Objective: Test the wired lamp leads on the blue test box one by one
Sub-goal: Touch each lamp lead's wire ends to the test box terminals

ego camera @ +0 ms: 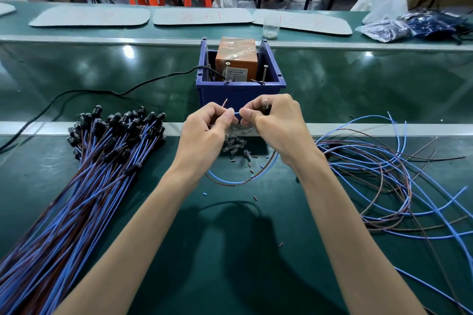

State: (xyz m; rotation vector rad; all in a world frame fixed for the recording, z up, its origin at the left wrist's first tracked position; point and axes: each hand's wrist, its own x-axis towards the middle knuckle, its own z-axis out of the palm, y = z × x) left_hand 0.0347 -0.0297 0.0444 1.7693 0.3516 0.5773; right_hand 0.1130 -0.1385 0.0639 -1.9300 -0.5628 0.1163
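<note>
left hand (pixel 204 133) + right hand (pixel 277 123) pinch lead (pixel 236 113) | span left-right | tip up

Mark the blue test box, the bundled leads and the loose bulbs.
blue test box (pixel 225 93), head view, front wall.
bundled leads (pixel 102 161), head view, wires at mid-bundle.
loose bulbs (pixel 236 146), head view, middle of the pile.
</note>
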